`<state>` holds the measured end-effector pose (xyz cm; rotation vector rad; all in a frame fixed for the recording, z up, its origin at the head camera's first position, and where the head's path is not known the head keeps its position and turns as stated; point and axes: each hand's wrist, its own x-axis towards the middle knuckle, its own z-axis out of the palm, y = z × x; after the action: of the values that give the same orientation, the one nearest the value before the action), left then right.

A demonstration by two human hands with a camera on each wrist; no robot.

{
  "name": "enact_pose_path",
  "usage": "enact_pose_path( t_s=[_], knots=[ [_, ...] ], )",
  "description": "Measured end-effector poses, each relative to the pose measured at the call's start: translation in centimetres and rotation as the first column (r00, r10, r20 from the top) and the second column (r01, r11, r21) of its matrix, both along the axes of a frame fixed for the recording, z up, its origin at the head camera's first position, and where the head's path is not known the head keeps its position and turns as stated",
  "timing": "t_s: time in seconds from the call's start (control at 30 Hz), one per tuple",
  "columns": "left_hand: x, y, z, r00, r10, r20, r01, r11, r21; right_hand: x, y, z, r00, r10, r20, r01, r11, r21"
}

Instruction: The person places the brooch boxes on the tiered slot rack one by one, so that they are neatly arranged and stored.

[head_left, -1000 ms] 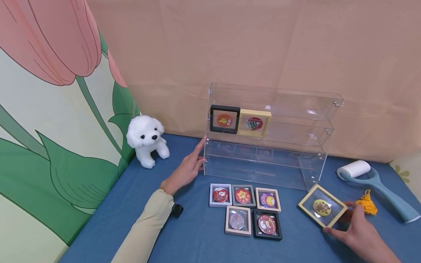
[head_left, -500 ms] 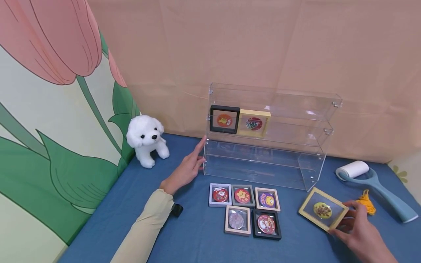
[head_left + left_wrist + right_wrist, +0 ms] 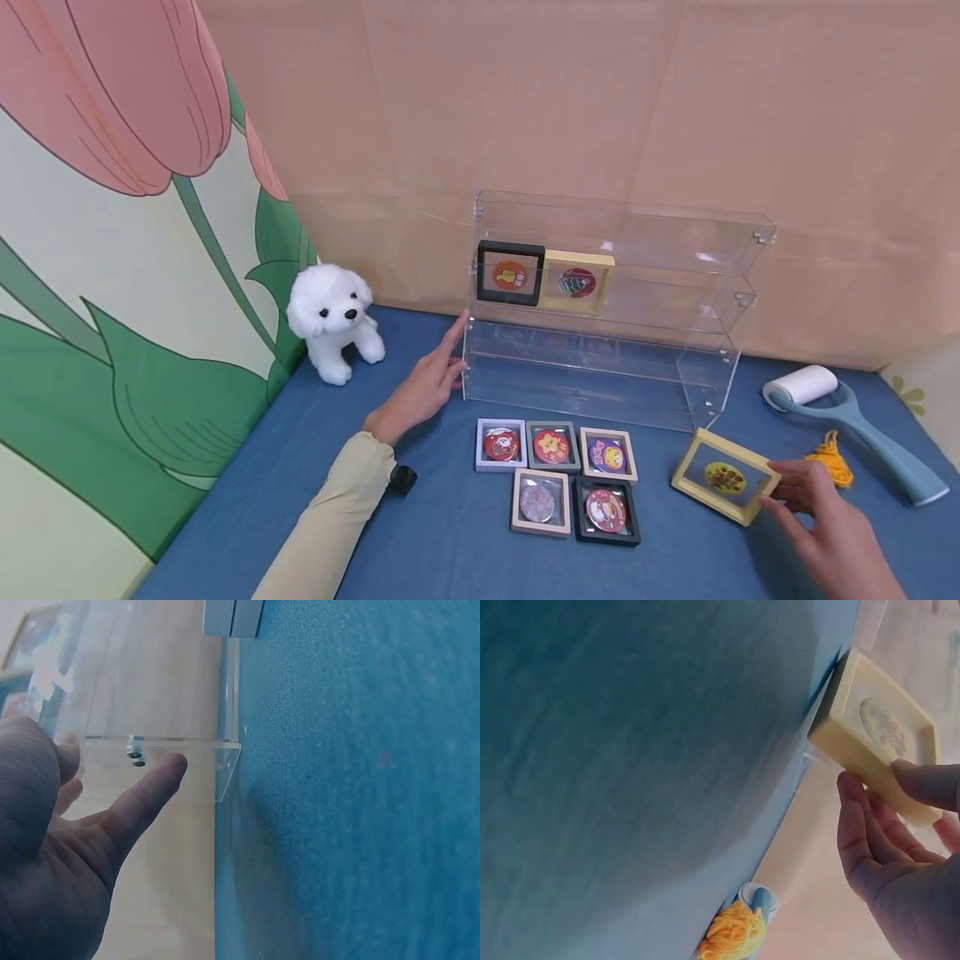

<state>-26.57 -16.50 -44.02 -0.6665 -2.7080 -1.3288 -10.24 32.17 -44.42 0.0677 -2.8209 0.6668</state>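
Note:
My right hand (image 3: pixel 832 512) pinches the corner of a yellow square display frame (image 3: pixel 687 479) with a round yellow badge (image 3: pixel 725 478) inside. Thumb and fingertips grip one side of it in the right wrist view, and the frame (image 3: pixel 870 761) is tilted. My left hand (image 3: pixel 420 392) has its fingers extended against the left side of a clear acrylic tiered shelf (image 3: pixel 577 400). In the left wrist view a fingertip lies at the shelf's side panel (image 3: pixel 202 761), near a metal screw. A black frame (image 3: pixel 540 287) and a light yellow frame (image 3: pixel 609 283) stand side by side on an upper tier.
Several small badge frames lie flat in front of the shelf, among them a white one (image 3: pixel 480 458) and a black one (image 3: pixel 633 517). A white plush dog (image 3: pixel 330 312) sits at left. Orange yarn (image 3: pixel 828 460) and a blue-handled lint roller (image 3: pixel 870 425) lie at right.
My right hand has tipped the yellow frame more upright and shifted it slightly left. The left hand stays against the shelf.

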Motion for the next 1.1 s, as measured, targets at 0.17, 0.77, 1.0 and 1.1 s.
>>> enact_pose_path(
  t_s=[0.17, 0.77, 1.0, 1.1],
  knots=[
    [0.0, 0.1, 0.0, 1.000, -0.002, 0.012, 0.002, 1.000, 0.010, 0.2, -0.5, 0.3, 0.999, 0.002, -0.039, -0.002, 1.000, 0.013],
    [0.2, 0.0, 0.1, 1.000, -0.003, 0.011, 0.003, 1.000, 0.001, -0.1, -2.5, 3.5, 0.991, 0.018, -0.133, -0.027, 0.997, -0.066],
    [0.2, 0.0, 0.1, 1.000, -0.003, 0.007, 0.003, 1.000, -0.001, -1.1, -3.5, 5.2, 0.942, 0.113, -0.315, -0.150, 0.984, -0.097],
    [0.2, 0.0, 0.1, 1.000, 0.001, 0.006, -0.001, 1.000, -0.003, -1.7, -3.9, 6.0, 0.935, 0.128, -0.332, -0.167, 0.981, -0.094]
  ],
)
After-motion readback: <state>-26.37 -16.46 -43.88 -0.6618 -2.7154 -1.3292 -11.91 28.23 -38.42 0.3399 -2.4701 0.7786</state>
